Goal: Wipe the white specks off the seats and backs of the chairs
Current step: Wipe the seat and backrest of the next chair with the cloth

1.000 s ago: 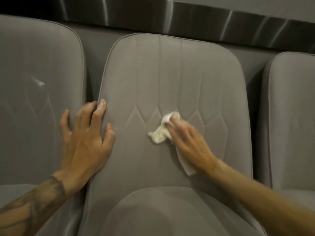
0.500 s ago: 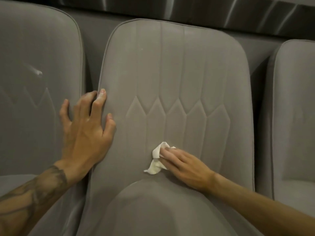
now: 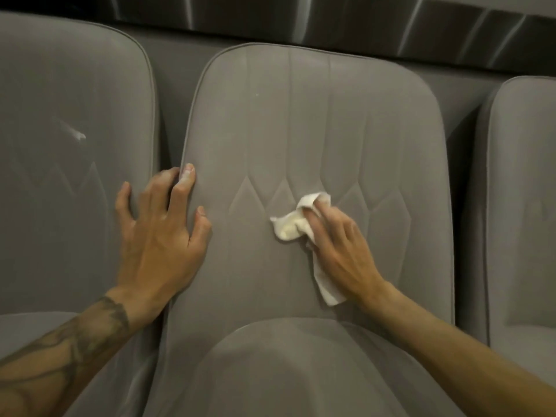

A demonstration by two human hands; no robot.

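Your right hand [image 3: 337, 245] grips a crumpled white tissue [image 3: 288, 227] and presses it to the middle of the centre chair back [image 3: 301, 130]. Your left hand [image 3: 159, 236] rests on that back's left edge, fingers spread, holding nothing (a white speck [image 3: 257, 94] sits near its upper left).

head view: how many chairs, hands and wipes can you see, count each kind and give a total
grey chairs: 3 (left chair, middle chair, right chair)
hands: 2 (left hand, right hand)
white wipe: 1
total: 6
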